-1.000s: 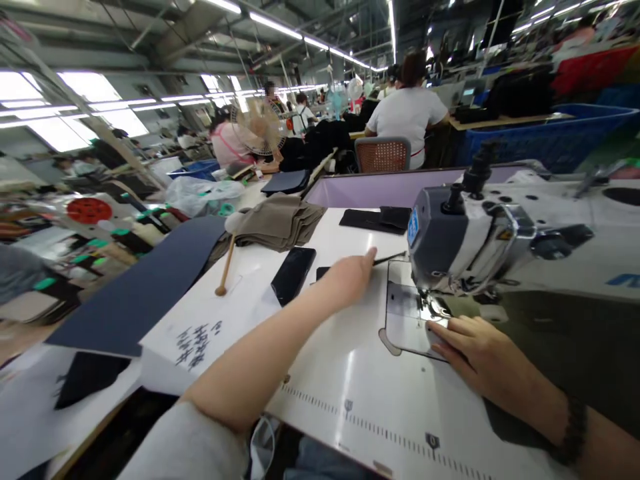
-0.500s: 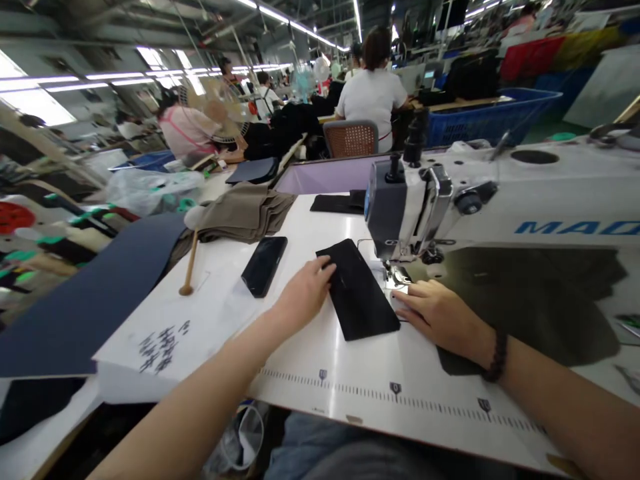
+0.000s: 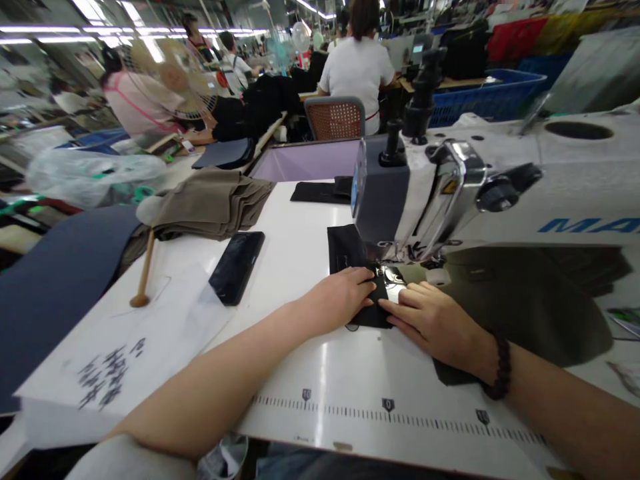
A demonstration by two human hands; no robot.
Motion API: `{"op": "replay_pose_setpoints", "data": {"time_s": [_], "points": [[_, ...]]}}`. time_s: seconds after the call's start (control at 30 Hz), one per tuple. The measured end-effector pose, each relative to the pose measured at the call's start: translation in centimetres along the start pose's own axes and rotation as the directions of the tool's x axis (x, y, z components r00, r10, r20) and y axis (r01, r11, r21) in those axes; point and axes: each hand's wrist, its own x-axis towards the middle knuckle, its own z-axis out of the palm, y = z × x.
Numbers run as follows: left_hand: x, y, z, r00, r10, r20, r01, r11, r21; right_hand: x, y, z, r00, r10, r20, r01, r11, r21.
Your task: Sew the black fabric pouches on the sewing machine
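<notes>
A black fabric piece (image 3: 349, 248) lies on the white sewing table with its right edge at the presser foot (image 3: 391, 279) of the sewing machine (image 3: 385, 190). My left hand (image 3: 336, 301) rests flat on the fabric, fingers stretched toward the foot. On the other side, my right hand (image 3: 434, 321) touches the fabric's right edge just in front of the foot, its fingers extended and slightly bent. Part of the fabric is hidden under my fingers and the machine head. Another dark piece (image 3: 453, 373) lies partly under my right wrist.
Left of my hands are a black phone (image 3: 237, 268), a wooden-handled stick (image 3: 144, 270), a paper with handwriting (image 3: 120, 353) and a stack of brown fabric pieces (image 3: 213, 203). Folded black fabric (image 3: 317, 192) lies behind the machine head. A printed ruler (image 3: 350, 410) runs along the front edge.
My left hand has moved right, and the black fabric has shifted right and turned straighter, up to the presser foot. My right hand has stayed near the foot. The view has shifted.
</notes>
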Motion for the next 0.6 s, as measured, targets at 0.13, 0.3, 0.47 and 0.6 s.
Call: {"op": "replay_pose_setpoints", "data": {"time_s": [0.13, 0.3, 0.47, 0.6], "points": [[-0.1, -0.2, 0.6, 0.998, -0.001, -0.061, 0.000, 1.000, -0.020, 0.1, 0.0, 0.1, 1.000, 0.022, 0.009, -0.022, 1.000, -0.017], [-0.1, -0.6, 1.2, 0.996, 0.013, -0.089, -0.018, 0.999, -0.045, 0.1, 0.0, 0.2, 0.999, 0.042, 0.015, -0.041, 0.999, -0.017], [0.1, -0.7, 1.3, 0.995, 0.002, -0.101, -0.009, 0.998, -0.062, 0.2, -0.1, 0.3, 0.997, 0.073, 0.006, -0.073, 0.997, -0.015], [0.2, -0.8, 1.2, 0.995, -0.001, -0.101, -0.004, 0.999, -0.050, 0.2, 0.0, 0.4, 0.997, 0.079, -0.006, -0.079, 0.997, -0.017]]}}
